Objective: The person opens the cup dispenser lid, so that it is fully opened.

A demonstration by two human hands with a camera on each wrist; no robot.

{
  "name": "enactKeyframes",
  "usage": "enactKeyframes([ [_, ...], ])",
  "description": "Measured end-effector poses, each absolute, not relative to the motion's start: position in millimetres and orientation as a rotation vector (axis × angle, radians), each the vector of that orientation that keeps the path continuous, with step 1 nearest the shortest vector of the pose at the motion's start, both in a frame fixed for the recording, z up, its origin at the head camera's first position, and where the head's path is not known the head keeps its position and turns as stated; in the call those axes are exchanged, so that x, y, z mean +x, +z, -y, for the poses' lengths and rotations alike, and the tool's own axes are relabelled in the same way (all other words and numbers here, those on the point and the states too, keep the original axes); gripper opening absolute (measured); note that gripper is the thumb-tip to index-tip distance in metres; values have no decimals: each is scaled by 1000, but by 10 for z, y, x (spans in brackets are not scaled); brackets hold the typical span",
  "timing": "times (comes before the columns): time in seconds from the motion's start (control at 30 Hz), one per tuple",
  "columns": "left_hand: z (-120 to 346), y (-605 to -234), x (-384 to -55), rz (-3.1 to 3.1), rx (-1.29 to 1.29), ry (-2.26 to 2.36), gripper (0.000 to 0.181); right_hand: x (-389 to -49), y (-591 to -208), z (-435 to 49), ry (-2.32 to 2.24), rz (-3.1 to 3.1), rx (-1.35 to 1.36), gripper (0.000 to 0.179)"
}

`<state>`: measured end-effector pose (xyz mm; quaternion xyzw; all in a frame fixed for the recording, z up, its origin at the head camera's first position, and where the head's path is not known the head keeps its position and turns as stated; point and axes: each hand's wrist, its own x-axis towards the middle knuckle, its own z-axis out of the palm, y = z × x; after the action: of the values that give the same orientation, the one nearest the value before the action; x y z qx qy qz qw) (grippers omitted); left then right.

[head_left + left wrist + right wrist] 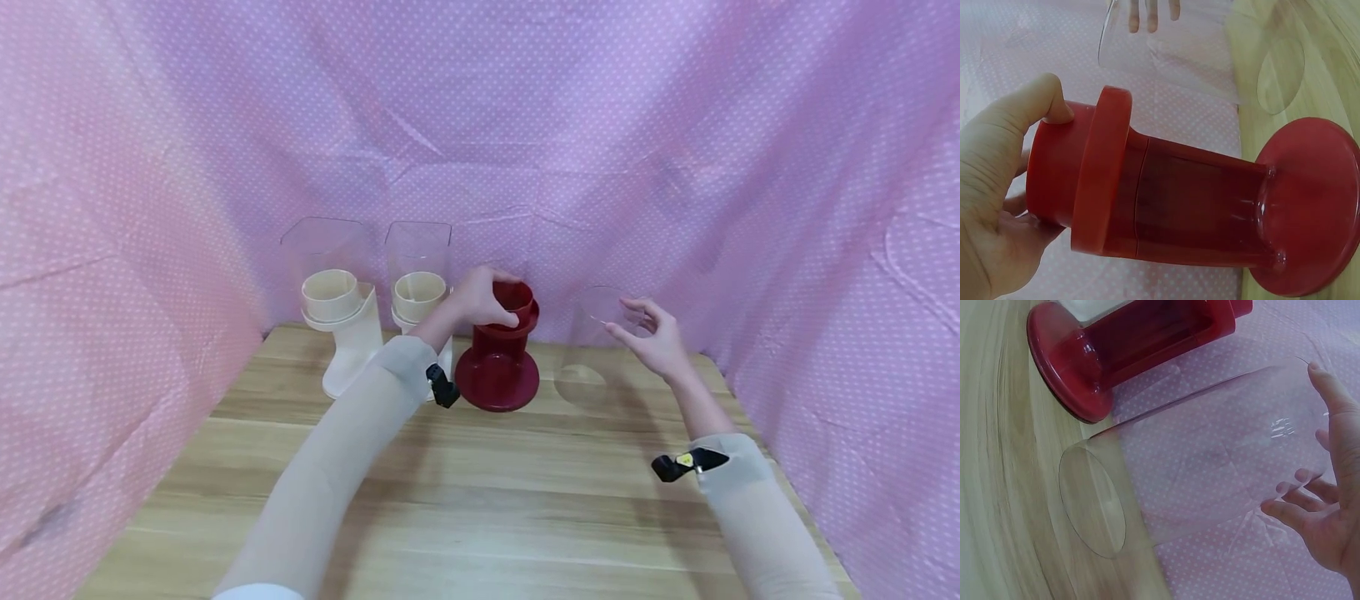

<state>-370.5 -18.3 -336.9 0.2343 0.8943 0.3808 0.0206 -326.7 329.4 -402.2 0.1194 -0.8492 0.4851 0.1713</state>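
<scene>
My left hand (483, 297) grips the short red cup-like ring (1057, 165) at the top of a red stand (498, 379), thumb on one side and fingers round the other. The stand is upright, with its round base on the table. To its right, my right hand (657, 337) holds a clear plastic cylinder (1210, 450) near its upper rim, thumb and fingers spread on opposite sides. In the right wrist view, the cylinder's round lower end (1092, 500) shows against the wood.
Two cream stands with cream rings and clear covers stand at the back left: the outer stand (352, 354) and a nearer one with its ring (420, 292), partly hidden by my left arm. Pink dotted cloth (525, 125) hangs round the wooden table (517, 508).
</scene>
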Motion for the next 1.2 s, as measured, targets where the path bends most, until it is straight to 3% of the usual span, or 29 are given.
enactKeyframes([
  [0.4, 246, -3380, -3693, -2912, 907, 1021, 77, -3217, -3913, -3182, 1409, 2510, 313, 72],
  [0.77, 644, -2907, -2893, -3121, 1439, 1249, 72, -3112, -3519, -2773, 1146, 2279, 375, 83],
  [0.93, 1031, -2873, -2842, -3334, 1368, 1533, 79, -3102, -3323, -2399, 1193, 2309, 491, 83],
  [1.2, 1438, -3109, -2932, -3387, 941, 1699, 95, -3199, -3254, -1741, 1297, 2321, 674, 80],
])
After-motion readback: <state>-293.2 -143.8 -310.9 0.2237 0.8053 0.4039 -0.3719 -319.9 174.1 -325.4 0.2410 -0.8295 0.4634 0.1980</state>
